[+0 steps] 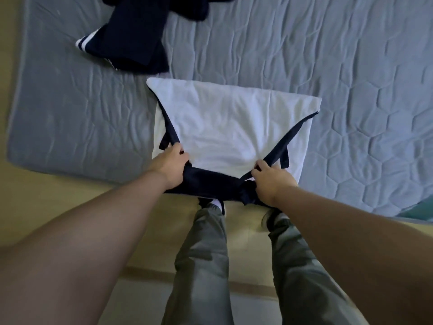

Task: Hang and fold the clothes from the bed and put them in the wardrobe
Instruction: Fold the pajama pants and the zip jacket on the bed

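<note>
White garment (229, 127); its navy corners seemingly pinched by left hand (169, 166) and right hand (271, 181) fingers (259, 165).

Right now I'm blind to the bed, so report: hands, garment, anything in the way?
Left hand, right hand grip the white garment by its navy trim. Garment flat on mattress. Dark clothes lie beyond it.

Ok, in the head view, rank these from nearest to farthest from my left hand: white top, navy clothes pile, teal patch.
1. white top, gripped by the left hand.
2. navy clothes pile, farther up the bed, left side.
3. teal patch, far right edge.
</note>
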A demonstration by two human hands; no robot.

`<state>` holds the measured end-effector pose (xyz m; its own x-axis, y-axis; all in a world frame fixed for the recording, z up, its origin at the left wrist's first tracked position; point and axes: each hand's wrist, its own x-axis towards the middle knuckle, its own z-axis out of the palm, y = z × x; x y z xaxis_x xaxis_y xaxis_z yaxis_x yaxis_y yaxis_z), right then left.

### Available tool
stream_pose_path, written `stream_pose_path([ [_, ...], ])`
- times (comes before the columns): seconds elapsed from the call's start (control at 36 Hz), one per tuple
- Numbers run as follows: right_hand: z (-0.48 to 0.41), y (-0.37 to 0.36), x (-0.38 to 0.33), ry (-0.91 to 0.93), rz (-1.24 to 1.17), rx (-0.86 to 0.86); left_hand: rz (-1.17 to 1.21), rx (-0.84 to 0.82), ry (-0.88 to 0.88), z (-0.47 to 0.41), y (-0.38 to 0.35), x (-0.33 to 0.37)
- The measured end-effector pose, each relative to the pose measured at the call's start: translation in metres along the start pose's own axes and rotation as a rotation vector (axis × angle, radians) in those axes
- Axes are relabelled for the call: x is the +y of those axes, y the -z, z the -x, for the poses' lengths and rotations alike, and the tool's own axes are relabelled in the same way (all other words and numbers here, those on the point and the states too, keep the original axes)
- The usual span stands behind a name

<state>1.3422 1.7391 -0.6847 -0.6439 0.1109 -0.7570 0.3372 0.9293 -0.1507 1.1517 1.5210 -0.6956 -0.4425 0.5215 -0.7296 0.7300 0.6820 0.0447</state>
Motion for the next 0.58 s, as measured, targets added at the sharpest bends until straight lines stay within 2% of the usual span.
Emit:
stream_pose_path([
  [0.06,-0.009,0.0,0.0,0.012,0.022,-0.028,-0.085,-0.09,0.024,-0.004,0.004,0.006],
  [0.14,-0.023,0.011,0.004,0.025,0.033,0.027,-0.16,-0.062,0.057,-0.017,0.02,0.015],
  [0.22,-0.042,0.033,0.018,-0.05,-0.011,0.239,-0.16,0.103,0.091,-0.039,0.045,0.015],
  [0.31,-0.068,0.053,0.044,-0.137,-0.025,0.484,-0.019,0.357,0.096,-0.07,0.072,0.007],
  [0.39,-0.098,0.071,0.07,-0.246,0.001,0.631,0.045,0.478,0.12,-0.11,0.099,-0.005],
  [0.44,-0.119,0.081,0.086,-0.322,-0.025,0.614,0.02,0.45,0.15,-0.138,0.114,-0.012],
  [0.53,-0.143,0.089,0.106,-0.391,-0.03,0.467,-0.067,0.268,0.134,-0.165,0.125,-0.022],
  [0.58,-0.151,0.092,0.113,-0.403,-0.037,0.428,-0.119,0.183,0.125,-0.17,0.129,-0.025],
])
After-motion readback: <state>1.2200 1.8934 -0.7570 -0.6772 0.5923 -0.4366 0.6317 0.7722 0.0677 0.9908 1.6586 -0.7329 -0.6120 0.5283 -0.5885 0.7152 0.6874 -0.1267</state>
